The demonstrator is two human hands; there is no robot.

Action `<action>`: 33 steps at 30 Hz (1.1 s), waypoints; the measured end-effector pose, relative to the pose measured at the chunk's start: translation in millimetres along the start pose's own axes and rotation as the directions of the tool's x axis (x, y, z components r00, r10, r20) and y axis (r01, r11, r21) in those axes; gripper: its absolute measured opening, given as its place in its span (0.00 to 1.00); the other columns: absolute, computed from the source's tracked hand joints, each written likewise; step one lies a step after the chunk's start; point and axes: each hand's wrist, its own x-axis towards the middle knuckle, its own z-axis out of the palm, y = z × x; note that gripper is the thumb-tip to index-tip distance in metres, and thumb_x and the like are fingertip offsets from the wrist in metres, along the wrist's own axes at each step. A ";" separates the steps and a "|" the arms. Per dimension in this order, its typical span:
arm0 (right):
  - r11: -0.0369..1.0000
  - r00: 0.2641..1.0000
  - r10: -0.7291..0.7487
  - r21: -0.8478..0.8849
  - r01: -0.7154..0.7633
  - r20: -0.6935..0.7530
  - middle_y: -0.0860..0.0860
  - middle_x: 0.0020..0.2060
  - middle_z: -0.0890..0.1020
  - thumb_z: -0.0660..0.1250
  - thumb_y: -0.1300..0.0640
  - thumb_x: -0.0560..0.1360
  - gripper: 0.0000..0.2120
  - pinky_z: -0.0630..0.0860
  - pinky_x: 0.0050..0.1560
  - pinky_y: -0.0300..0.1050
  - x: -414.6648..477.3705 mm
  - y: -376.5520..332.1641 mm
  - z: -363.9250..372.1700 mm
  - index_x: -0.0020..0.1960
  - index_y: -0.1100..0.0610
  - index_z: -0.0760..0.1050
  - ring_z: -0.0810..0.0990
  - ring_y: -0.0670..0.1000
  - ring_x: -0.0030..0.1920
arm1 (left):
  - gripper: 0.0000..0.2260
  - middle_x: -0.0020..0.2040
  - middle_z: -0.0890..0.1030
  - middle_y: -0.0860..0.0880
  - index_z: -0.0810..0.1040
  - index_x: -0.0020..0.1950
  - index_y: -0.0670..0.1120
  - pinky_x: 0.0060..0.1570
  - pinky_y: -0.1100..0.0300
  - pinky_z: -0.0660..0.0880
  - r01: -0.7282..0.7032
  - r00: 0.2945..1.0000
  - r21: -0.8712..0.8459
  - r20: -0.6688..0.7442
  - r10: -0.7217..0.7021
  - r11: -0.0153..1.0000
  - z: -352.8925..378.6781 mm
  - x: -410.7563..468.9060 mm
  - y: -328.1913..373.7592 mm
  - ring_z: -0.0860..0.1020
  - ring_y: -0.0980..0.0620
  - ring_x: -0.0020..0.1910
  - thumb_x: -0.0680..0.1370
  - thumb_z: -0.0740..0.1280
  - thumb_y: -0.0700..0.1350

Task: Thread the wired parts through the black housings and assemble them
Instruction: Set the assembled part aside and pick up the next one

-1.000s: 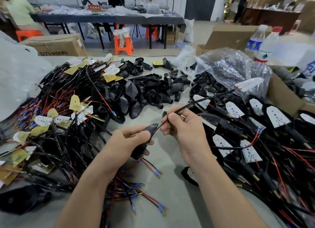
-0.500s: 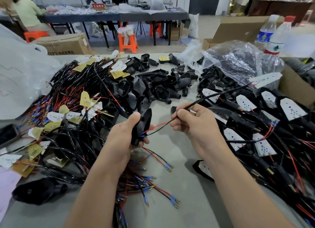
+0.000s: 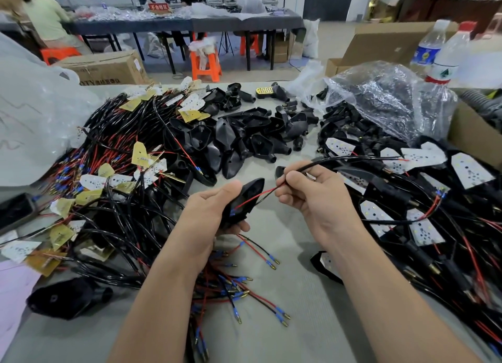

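Note:
My left hand (image 3: 214, 213) grips a black housing (image 3: 245, 199) upright above the table's middle. A red and a black wire (image 3: 260, 195) run from the housing's open face to my right hand (image 3: 312, 197), which pinches them just right of the housing. The black cable (image 3: 347, 160) carries on to the right to a white LED board (image 3: 423, 157) that hangs over the right pile. Blue-sleeved wire ends show inside the housing near my left thumb.
Loose black housings (image 3: 244, 134) lie at the centre back. Wired boards (image 3: 114, 183) are heaped on the left, assembled units (image 3: 423, 226) on the right. A plastic bag (image 3: 380, 99), two bottles (image 3: 445, 55) and a cardboard box (image 3: 472, 134) stand at the back right. Another housing (image 3: 65, 298) lies near left.
My left hand has tipped the housing from lying flat to upright. The wire ends have gone into its open face, and my right hand has stayed pinched on the wires close by.

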 end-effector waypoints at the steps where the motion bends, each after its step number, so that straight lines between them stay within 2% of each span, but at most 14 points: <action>1: 1.000 1.000 -0.003 -0.023 0.003 0.017 0.58 0.36 0.84 0.64 0.72 0.79 0.08 0.79 0.33 0.40 -0.5 -0.1 -0.7 0.46 0.62 0.78 0.82 0.52 0.31 | 0.21 0.35 0.83 0.40 0.87 0.43 0.40 0.28 0.61 0.77 0.001 1.000 -0.037 -0.028 -0.002 0.999 0.9 0.4 0.4 0.82 0.46 0.30 0.75 0.71 0.59; 3: 0.999 0.998 0.002 -0.054 0.002 0.069 0.59 0.36 0.83 0.64 0.73 0.78 0.09 0.78 0.32 0.40 -1.5 -1.5 -3.1 0.46 0.62 0.78 0.82 0.52 0.31 | 0.22 0.37 0.85 0.42 0.86 0.43 0.40 0.30 0.62 0.79 -0.013 0.997 -0.114 -0.081 0.004 0.993 1.4 1.1 1.0 0.85 0.44 0.33 0.70 0.71 0.61; 7: 0.997 0.989 0.026 -0.078 -0.015 0.144 0.59 0.36 0.83 0.63 0.73 0.78 0.09 0.76 0.32 0.41 -2.1 -4.7 -7.4 0.46 0.62 0.78 0.81 0.53 0.31 | 0.27 0.41 0.87 0.44 0.85 0.51 0.40 0.36 0.61 0.81 -0.092 0.986 -0.163 -0.156 0.066 0.982 0.5 1.8 0.9 0.87 0.45 0.41 0.68 0.71 0.63; 9: 0.998 0.991 0.020 -0.058 -0.012 0.131 0.59 0.36 0.83 0.63 0.73 0.78 0.10 0.77 0.32 0.40 -1.5 -4.1 -7.4 0.45 0.61 0.79 0.81 0.52 0.31 | 0.26 0.44 0.88 0.45 0.86 0.51 0.43 0.36 0.61 0.81 -0.089 0.988 -0.137 -0.135 0.070 0.987 1.7 1.4 0.6 0.87 0.46 0.42 0.68 0.71 0.63; 13: 0.999 0.995 -0.009 -0.045 0.013 0.099 0.59 0.36 0.84 0.65 0.72 0.78 0.11 0.79 0.34 0.40 -1.1 0.5 -2.9 0.44 0.60 0.82 0.83 0.51 0.32 | 0.19 0.44 0.88 0.47 0.89 0.46 0.53 0.29 0.65 0.75 -0.084 0.995 -0.009 -0.047 0.084 0.996 6.1 -2.3 0.6 0.86 0.50 0.36 0.67 0.71 0.66; 16: 0.997 0.997 -0.033 -0.073 0.038 0.063 0.58 0.34 0.84 0.66 0.72 0.77 0.11 0.80 0.36 0.39 -0.6 3.2 -0.3 0.43 0.61 0.83 0.83 0.50 0.32 | 0.18 0.44 0.88 0.47 0.89 0.47 0.54 0.27 0.66 0.75 -0.084 0.996 0.007 -0.022 0.084 0.996 9.0 -5.3 2.5 0.86 0.49 0.36 0.69 0.71 0.65; 19: 0.999 0.999 -0.038 -0.013 0.038 -0.021 0.59 0.38 0.85 0.67 0.71 0.78 0.08 0.80 0.36 0.38 2.6 1.5 -1.9 0.45 0.63 0.83 0.82 0.50 0.33 | 0.19 0.50 0.88 0.47 0.89 0.49 0.54 0.30 0.65 0.77 -0.052 0.999 -0.030 0.015 0.052 0.998 10.5 -6.5 5.1 0.87 0.47 0.41 0.69 0.70 0.65; 21: 0.999 0.996 -0.020 0.038 0.023 -0.086 0.59 0.39 0.85 0.68 0.70 0.78 0.07 0.82 0.38 0.40 5.0 1.0 -3.0 0.45 0.62 0.83 0.82 0.50 0.33 | 0.18 0.53 0.88 0.47 0.89 0.52 0.53 0.34 0.64 0.79 -0.012 0.998 -0.074 0.063 0.017 0.997 10.0 -6.0 4.9 0.87 0.46 0.47 0.73 0.68 0.63; 24: 0.999 0.985 -0.031 0.031 0.037 -0.171 0.57 0.37 0.86 0.69 0.67 0.78 0.07 0.83 0.38 0.41 6.5 2.0 -3.5 0.44 0.60 0.83 0.83 0.49 0.32 | 0.15 0.58 0.86 0.45 0.85 0.60 0.46 0.39 0.62 0.82 0.056 0.989 -0.218 0.145 -0.024 0.974 7.0 -4.4 3.9 0.86 0.44 0.54 0.81 0.64 0.51; 27: 0.997 0.976 -0.072 -0.017 0.070 -0.205 0.56 0.35 0.86 0.72 0.65 0.77 0.05 0.80 0.34 0.40 6.3 2.0 -4.0 0.42 0.59 0.83 0.83 0.50 0.31 | 0.14 0.58 0.86 0.44 0.81 0.65 0.45 0.39 0.62 0.82 0.075 0.989 -0.235 0.141 -0.042 0.969 5.7 -3.1 3.3 0.86 0.44 0.54 0.84 0.62 0.46; 29: 0.998 0.976 -0.068 -0.027 0.063 -0.207 0.57 0.34 0.85 0.73 0.63 0.77 0.06 0.80 0.33 0.41 6.4 2.5 -3.3 0.41 0.61 0.82 0.83 0.50 0.30 | 0.14 0.56 0.86 0.42 0.83 0.61 0.44 0.39 0.62 0.82 0.061 0.996 -0.168 0.077 -0.049 0.984 9.1 -2.2 2.4 0.87 0.43 0.50 0.82 0.65 0.50; 33: 0.999 0.982 -0.034 -0.041 0.027 -0.186 0.55 0.30 0.84 0.72 0.63 0.78 0.09 0.75 0.28 0.38 5.3 6.9 1.8 0.39 0.63 0.80 0.82 0.49 0.28 | 0.25 0.48 0.87 0.41 0.83 0.54 0.40 0.37 0.61 0.82 0.020 0.999 -0.149 -0.041 -0.027 0.989 16.6 -1.8 0.0 0.87 0.44 0.43 0.66 0.74 0.57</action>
